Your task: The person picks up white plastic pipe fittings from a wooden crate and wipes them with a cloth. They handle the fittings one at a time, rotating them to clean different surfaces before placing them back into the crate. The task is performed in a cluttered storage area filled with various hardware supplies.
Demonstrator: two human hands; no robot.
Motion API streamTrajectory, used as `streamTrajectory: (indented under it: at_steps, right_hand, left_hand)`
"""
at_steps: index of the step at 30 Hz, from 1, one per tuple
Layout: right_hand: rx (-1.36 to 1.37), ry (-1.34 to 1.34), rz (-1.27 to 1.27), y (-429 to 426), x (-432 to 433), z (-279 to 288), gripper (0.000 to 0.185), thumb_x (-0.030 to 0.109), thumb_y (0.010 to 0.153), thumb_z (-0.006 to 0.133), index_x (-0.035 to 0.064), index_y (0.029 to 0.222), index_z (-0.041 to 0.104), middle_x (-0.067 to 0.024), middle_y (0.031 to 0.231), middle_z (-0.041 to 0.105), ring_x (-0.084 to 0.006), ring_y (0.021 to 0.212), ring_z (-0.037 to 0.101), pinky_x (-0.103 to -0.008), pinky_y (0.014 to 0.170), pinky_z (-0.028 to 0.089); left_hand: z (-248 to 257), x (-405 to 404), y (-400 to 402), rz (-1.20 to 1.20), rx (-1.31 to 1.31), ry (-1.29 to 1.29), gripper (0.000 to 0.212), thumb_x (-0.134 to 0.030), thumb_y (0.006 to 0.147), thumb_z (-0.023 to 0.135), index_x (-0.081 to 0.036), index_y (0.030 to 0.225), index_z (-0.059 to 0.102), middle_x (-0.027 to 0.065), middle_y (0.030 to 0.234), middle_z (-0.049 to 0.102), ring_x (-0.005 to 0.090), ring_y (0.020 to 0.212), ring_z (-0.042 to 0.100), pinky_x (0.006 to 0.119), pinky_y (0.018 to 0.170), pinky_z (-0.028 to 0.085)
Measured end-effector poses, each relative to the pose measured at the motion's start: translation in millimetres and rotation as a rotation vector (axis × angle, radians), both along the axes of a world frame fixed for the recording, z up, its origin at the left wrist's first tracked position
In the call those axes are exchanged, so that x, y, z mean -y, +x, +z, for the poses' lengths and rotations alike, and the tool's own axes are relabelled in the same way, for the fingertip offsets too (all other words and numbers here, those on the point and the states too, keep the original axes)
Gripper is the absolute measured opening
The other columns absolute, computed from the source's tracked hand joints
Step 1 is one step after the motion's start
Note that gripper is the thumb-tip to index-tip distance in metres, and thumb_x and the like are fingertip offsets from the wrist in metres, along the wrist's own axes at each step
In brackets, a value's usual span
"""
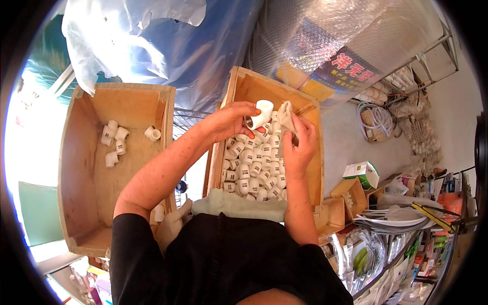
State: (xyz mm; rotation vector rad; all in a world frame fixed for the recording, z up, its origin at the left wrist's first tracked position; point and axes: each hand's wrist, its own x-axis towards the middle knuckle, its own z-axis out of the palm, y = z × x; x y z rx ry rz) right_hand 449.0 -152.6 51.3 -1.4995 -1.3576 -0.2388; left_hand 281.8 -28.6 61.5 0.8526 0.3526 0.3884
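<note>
My left hand (pixel 237 116) holds a white plastic pipe elbow (pixel 263 110) up over the right-hand wooden box (pixel 315 152); a metal-lined opening shows at its lower end. Pinched in my right hand (pixel 302 143) is a beige cloth (pixel 285 116), close beside the elbow. Below both hands lies a heap of similar white pipe fittings (pixel 255 167), many bearing small dark labels. To the left stands another wooden box (pixel 95 167), with several white fittings (pixel 115 137) scattered on its floor. A pale green cloth (pixel 236 207) hangs over the right box's near edge.
Plastic sheeting (pixel 213 49) and bubble wrap (pixel 343 23) cover things behind the boxes. On the right are smaller wooden boxes (pixel 350 196), a green-and-white carton (pixel 361 173), coiled white hose (pixel 375 118) and crowded shelves (pixel 400 263). A metal wire rack (pixel 188 122) shows between the two large boxes.
</note>
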Motion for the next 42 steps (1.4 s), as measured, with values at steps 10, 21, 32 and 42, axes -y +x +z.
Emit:
streamTrajectory:
  at_steps: [10, 21, 32, 42]
  right_hand:
    - [-0.052, -0.071, -0.038, 10, -2, -13, 0.043, -0.005, 0.072, 0.062, 0.0128, 0.11, 0.067, -0.0057, 0.1, 0.061, -0.0205, 0.086, 0.061, -0.0297, 0.071, 0.05]
    - [-0.068, -0.118, 0.09, -2, -1, -11, 0.043, -0.002, 0.073, 0.063, 0.0109, 0.114, 0.064, -0.0078, 0.103, 0.06, -0.0228, 0.09, 0.061, -0.0314, 0.077, 0.05]
    - [-0.029, -0.061, 0.056, -7, -1, -6, 0.043, -0.001, 0.071, 0.064, 0.0143, 0.111, 0.066, -0.0059, 0.1, 0.06, -0.022, 0.087, 0.061, -0.0308, 0.074, 0.051]
    - [-0.027, 0.001, 0.081, -3, -3, -11, 0.044, -0.004, 0.068, 0.063, 0.0132, 0.109, 0.067, -0.0066, 0.099, 0.06, -0.0213, 0.085, 0.062, -0.0286, 0.071, 0.051]
  left_hand:
    - [1, 6, 2, 0.01, -0.028, 0.038, 0.038, -0.011, 0.09, 0.057, 0.0, 0.126, 0.048, 0.0106, 0.107, 0.063, 0.0204, 0.091, 0.065, 0.03, 0.071, 0.055]
    - [-10, -1, 3, 0.073, -0.03, 0.067, 0.037, -0.014, 0.091, 0.06, -0.002, 0.125, 0.05, 0.0088, 0.108, 0.062, 0.0176, 0.089, 0.063, 0.031, 0.075, 0.054]
    - [-7, 2, 5, 0.134, 0.014, 0.013, 0.034, -0.009, 0.091, 0.058, 0.002, 0.123, 0.05, 0.0116, 0.115, 0.06, 0.0218, 0.104, 0.061, 0.035, 0.089, 0.053]
    - [-3, -8, -3, 0.176, -0.005, 0.007, 0.031, -0.024, 0.092, 0.06, -0.001, 0.113, 0.056, 0.0099, 0.1, 0.064, 0.0178, 0.08, 0.065, 0.028, 0.066, 0.054]
